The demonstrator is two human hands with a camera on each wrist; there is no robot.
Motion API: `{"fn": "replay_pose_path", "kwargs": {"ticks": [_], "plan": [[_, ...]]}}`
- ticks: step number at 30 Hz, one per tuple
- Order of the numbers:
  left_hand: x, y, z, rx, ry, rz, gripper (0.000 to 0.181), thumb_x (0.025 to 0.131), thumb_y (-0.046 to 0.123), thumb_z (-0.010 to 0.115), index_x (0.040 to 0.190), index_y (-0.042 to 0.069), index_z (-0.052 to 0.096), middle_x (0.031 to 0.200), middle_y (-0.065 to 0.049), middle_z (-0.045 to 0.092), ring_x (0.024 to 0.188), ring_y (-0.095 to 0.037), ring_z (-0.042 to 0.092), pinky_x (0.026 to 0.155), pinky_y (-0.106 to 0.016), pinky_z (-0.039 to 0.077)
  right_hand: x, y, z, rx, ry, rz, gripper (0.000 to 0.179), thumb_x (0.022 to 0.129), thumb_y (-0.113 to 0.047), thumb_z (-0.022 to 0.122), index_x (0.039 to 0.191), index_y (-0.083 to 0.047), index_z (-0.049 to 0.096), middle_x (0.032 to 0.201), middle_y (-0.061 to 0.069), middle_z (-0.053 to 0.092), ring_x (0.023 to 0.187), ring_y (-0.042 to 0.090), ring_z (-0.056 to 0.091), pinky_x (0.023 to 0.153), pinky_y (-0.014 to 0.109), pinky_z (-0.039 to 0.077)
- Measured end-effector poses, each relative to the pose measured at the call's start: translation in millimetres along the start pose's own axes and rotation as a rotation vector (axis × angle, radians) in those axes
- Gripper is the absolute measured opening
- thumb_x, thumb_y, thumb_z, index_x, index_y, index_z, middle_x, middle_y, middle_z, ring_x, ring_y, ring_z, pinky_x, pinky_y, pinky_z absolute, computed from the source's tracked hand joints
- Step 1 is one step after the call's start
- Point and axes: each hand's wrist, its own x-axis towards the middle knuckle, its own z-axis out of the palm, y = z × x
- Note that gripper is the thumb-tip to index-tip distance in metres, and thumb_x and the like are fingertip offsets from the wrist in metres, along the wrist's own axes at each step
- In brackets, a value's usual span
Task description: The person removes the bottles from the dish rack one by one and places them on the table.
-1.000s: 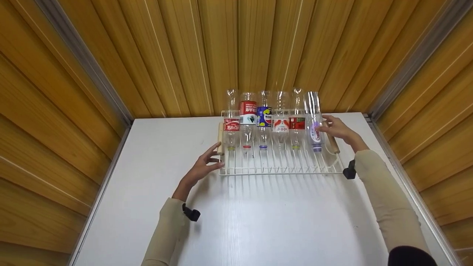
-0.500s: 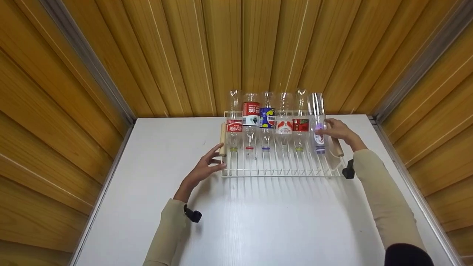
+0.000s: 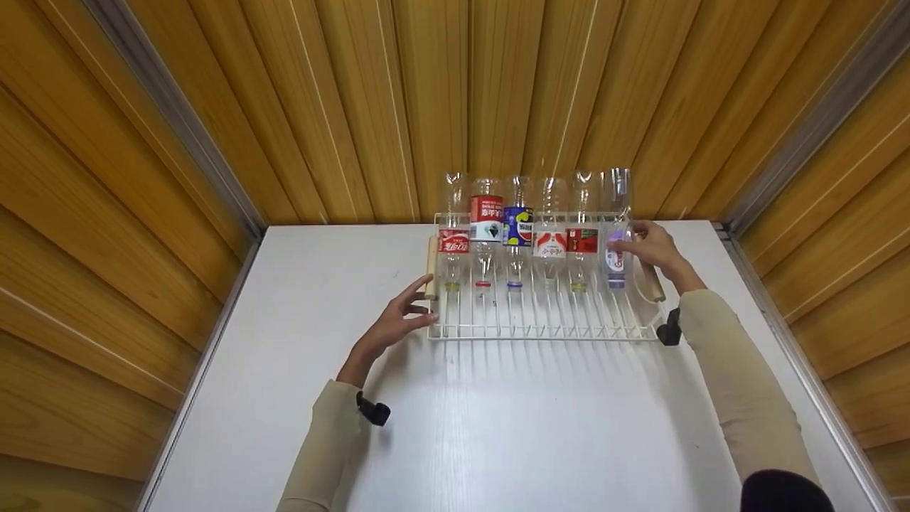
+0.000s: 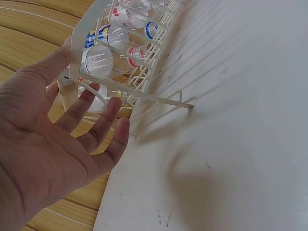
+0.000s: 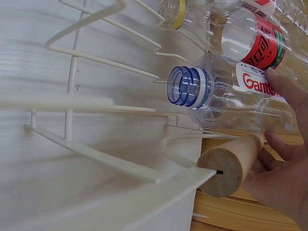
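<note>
A white wire rack (image 3: 540, 331) stands at the back of the white table (image 3: 498, 427), with several clear plastic bottles set neck-down in its back row. My right hand (image 3: 645, 246) grips the rightmost bottle (image 3: 616, 249), which has a purple-and-white label. In the right wrist view its blue-ringed open neck (image 5: 186, 87) lies among the rack wires, and my fingers (image 5: 288, 91) wrap the bottle's body above the rack's wooden handle (image 5: 232, 164). My left hand (image 3: 409, 311) is open, fingers spread, against the rack's left front corner (image 4: 159, 98), beside its left wooden handle (image 3: 430, 274).
Other bottles in the row carry red (image 3: 453, 242), red-and-white (image 3: 486, 217) and blue (image 3: 517, 226) labels. Wooden panel walls (image 3: 455, 107) close in the table at the back and both sides. Bare white tabletop lies in front of the rack.
My right hand has brought the rightmost bottle more upright and in line with the others. My left hand has stayed at the rack's left corner.
</note>
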Motion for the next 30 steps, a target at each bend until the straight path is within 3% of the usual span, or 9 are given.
{"fn": "replay_pose_path", "kwargs": {"ticks": [6,12,17,24,30], "plan": [[0.9,3.1,-1.3,-0.008,-0.001,-0.012,0.082,0.094,0.017,0.074,0.162,0.025,0.03,0.158,-0.017,0.044,0.125,-0.038,0.058,0.104,-0.052,0.049,-0.3,-2.9,1.4,0.029,0.064,-0.024,0.094,0.091,-0.035,0.076,0.157,0.005,0.023,0.16,0.032,0.031,0.149,0.049,0.027,0.123,0.062,0.025],[0.3,4.4,-2.2,-0.008,-0.006,-0.02,0.081,0.095,0.016,0.073,0.162,0.024,0.029,0.158,-0.017,0.044,0.126,-0.039,0.058,0.105,-0.055,0.048,-2.4,-6.0,4.0,0.076,0.111,-0.063,0.089,0.092,-0.029,0.076,0.157,0.003,0.024,0.156,0.032,0.039,0.147,0.05,0.033,0.121,0.062,0.029],[-2.1,3.9,-1.8,-0.013,-0.007,-0.034,0.081,0.095,0.015,0.073,0.162,0.023,0.029,0.156,-0.021,0.046,0.127,-0.042,0.057,0.102,-0.054,0.05,-6.7,-9.2,4.2,0.115,0.156,-0.074,0.091,0.091,-0.034,0.077,0.158,0.0,0.026,0.157,0.03,0.039,0.147,0.047,0.034,0.122,0.06,0.029],[-3.9,5.4,-2.4,-0.019,-0.012,-0.04,0.081,0.095,0.016,0.073,0.162,0.023,0.029,0.156,-0.019,0.047,0.125,-0.039,0.059,0.099,-0.047,0.052,-18.8,-21.4,-3.7,0.181,0.145,-0.112,0.091,0.092,-0.036,0.076,0.16,-0.003,0.024,0.157,0.029,0.039,0.146,0.045,0.036,0.122,0.058,0.031],[-2.5,8.4,-2.9,-0.03,-0.015,-0.05,0.08,0.095,0.019,0.073,0.162,0.027,0.03,0.155,-0.017,0.048,0.126,-0.039,0.058,0.102,-0.057,0.051,-32.4,-35.5,-8.3,0.205,0.118,-0.117,0.091,0.094,-0.036,0.074,0.162,-0.006,0.021,0.158,0.026,0.039,0.144,0.043,0.04,0.12,0.058,0.035]]}}
